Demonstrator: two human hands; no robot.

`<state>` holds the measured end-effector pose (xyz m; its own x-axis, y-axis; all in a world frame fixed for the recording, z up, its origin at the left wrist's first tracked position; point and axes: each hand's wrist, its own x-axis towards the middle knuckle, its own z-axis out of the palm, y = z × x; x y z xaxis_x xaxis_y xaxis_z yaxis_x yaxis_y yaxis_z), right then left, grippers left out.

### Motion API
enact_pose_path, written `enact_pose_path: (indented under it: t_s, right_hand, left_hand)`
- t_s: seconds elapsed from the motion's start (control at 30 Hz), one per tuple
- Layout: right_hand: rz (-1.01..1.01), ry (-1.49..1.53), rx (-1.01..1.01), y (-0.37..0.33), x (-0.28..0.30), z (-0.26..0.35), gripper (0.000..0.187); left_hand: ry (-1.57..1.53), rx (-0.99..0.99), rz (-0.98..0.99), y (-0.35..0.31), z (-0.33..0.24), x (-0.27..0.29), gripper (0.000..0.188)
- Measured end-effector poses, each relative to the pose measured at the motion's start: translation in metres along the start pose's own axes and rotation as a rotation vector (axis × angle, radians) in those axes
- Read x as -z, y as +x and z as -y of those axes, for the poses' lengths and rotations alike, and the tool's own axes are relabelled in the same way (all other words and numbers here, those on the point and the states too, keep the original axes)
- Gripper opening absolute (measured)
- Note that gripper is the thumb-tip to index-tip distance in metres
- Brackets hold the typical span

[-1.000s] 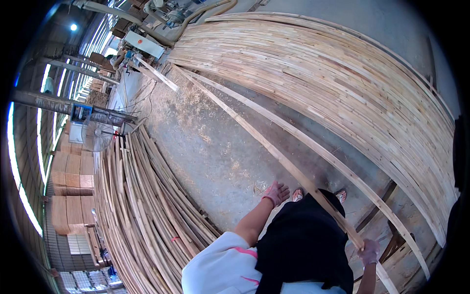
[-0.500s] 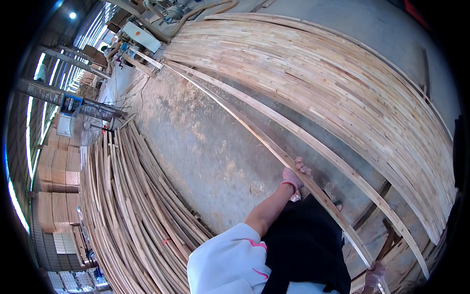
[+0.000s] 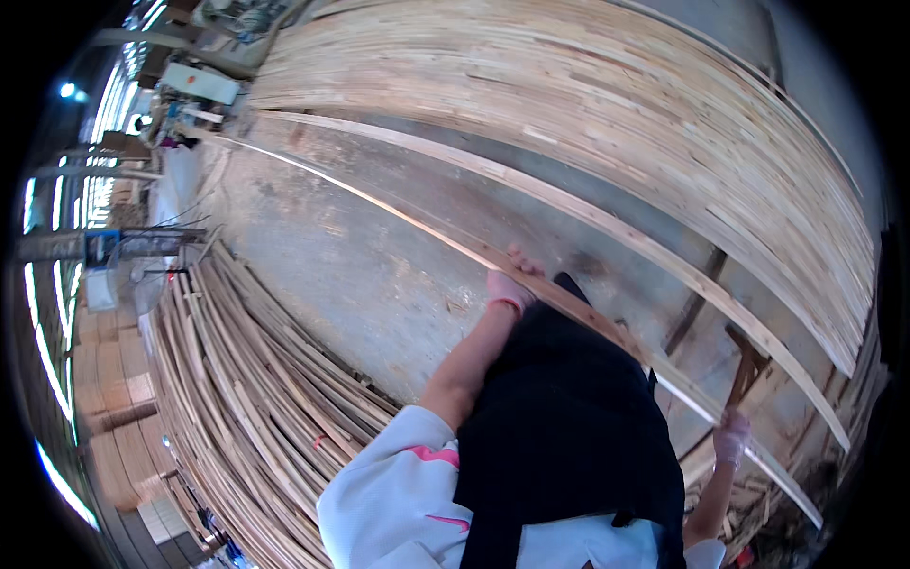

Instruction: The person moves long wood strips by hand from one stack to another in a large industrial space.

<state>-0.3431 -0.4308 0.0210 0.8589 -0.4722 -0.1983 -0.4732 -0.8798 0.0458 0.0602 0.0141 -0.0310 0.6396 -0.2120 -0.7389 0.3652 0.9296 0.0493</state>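
A long, thin wooden strip [image 3: 578,313] crosses in front of my body, its far part running up and left toward a machine. My left hand [image 3: 513,277], in a pale pink glove, is wrapped round the strip near its middle, with fingertips showing over the far edge. Closer to its near end, my right hand [image 3: 731,438], gloved too, grips the same strip from below; the end sticks out beyond it at the lower right. The strip is held above the floor at about waist height.
A wide layer of long boards [image 3: 569,95] lies beyond, with one separate board [image 3: 607,223] along its near side. To the left is a heap of loose strips [image 3: 256,370]. A white machine [image 3: 201,83] stands far left, near stacked boards [image 3: 118,379] and a fan [image 3: 142,270].
The view has turned. Both hands still hold the strip; in the picture the left hand has shifted left and up, the right hand up. The strip's near end now shows past the right hand.
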Motion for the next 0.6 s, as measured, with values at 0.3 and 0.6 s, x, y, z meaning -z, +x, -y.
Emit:
enact_pose_path:
  t_s: [0.3,0.6]
  right_hand:
    - [0.052,0.118,-0.039,0.002,-0.033,-0.012,0.016]
    - [-0.413,-0.002,-0.038,0.01,-0.066,0.003,0.03]
  left_hand:
    - [0.084,-0.071,-0.12,-0.026,0.024,0.005,0.023]
    - [0.111,-0.01,-0.041,-0.045,0.03,-0.007,0.025]
